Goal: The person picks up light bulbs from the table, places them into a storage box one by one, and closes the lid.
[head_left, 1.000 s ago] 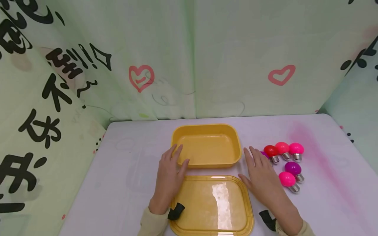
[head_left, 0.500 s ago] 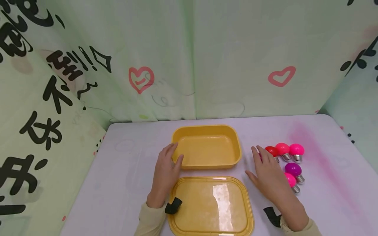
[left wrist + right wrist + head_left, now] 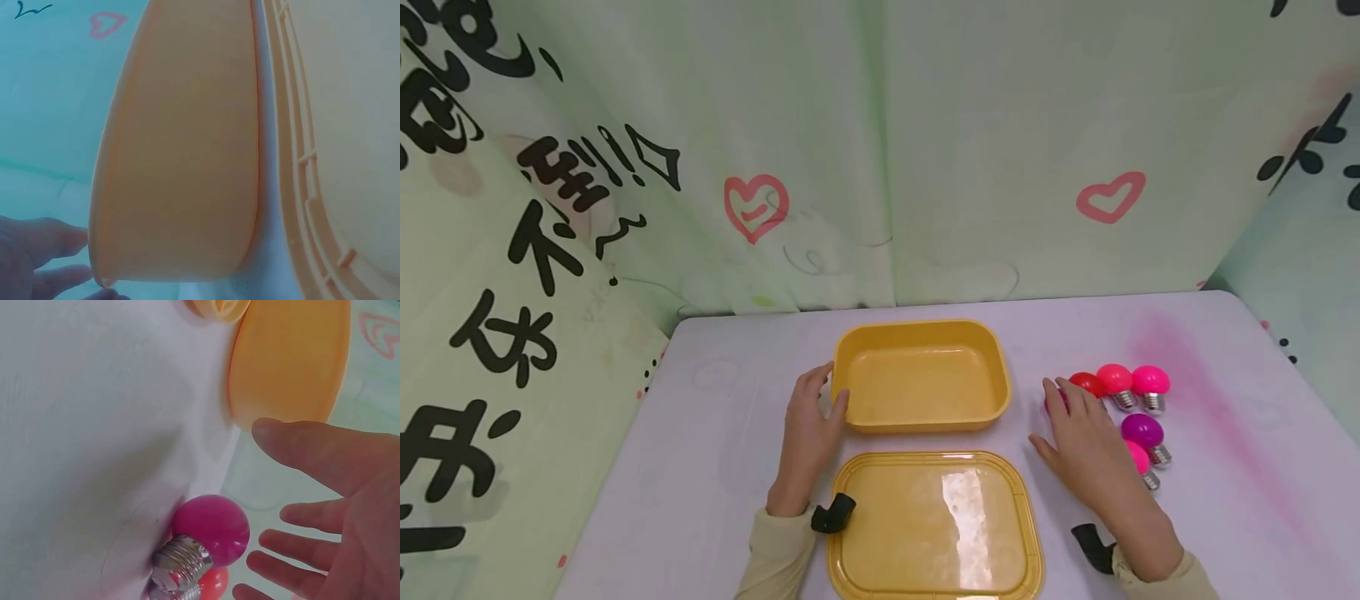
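Observation:
A yellow rectangular plastic box (image 3: 917,379) stands at the middle of the table. My left hand (image 3: 807,437) is at its left end, fingers nearly straight; in the left wrist view the fingertips touch the rim or lie right beside it. Over the toy light bulbs at the right hovers my right hand (image 3: 1090,454), fingers spread and holding nothing. Nearest to it is a magenta bulb (image 3: 212,528) with a silver screw base, mostly hidden under the fingers in the head view. A red bulb (image 3: 1086,383), a coral bulb (image 3: 1114,378), pink bulbs (image 3: 1151,380) and a purple bulb (image 3: 1142,431) lie around it.
A shiny yellow lid (image 3: 902,525) lies flat in front of the box, close to its near wall. The white table (image 3: 700,467) has a pink stain at the right. Pale green curtains (image 3: 985,233) with drawings and black lettering enclose the back and sides.
My left hand has drawn left, from over the box's near left corner to its left end. My right hand has shifted right, over the bulbs, and now covers part of them.

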`<state>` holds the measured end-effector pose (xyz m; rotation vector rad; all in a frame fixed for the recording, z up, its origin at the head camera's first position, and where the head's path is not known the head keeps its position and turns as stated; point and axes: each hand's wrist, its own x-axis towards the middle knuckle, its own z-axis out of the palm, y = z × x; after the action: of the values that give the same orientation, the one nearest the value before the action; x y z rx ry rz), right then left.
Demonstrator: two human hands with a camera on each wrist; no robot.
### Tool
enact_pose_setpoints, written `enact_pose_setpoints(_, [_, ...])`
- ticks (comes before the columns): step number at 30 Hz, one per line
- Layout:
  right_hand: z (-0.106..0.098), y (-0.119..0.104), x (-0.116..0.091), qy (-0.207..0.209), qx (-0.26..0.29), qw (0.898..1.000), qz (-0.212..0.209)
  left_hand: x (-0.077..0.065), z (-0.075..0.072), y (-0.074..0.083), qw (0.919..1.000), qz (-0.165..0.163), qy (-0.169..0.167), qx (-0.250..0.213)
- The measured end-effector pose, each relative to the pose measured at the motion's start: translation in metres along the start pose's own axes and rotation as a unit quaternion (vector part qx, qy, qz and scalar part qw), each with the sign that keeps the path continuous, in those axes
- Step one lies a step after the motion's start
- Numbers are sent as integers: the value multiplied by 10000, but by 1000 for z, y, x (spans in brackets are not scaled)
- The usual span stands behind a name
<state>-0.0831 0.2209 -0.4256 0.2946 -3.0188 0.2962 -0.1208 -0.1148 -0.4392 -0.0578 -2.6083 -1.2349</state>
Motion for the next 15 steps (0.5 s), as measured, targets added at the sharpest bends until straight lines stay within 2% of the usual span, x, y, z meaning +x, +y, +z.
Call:
enact_pose_setpoints(4, [2,2,1,-10,-33,10000,40,3,0,-6,9986,-115,160,-491])
enact_pose_setpoints(9, [5,4,3,-57,-75,9999,82,7,0,-8,9928,-534,224,-1048])
enact_pose_setpoints(15, [7,6,3,-62,-93,9999,97,11,0,-11,9882,-997,161,-1152])
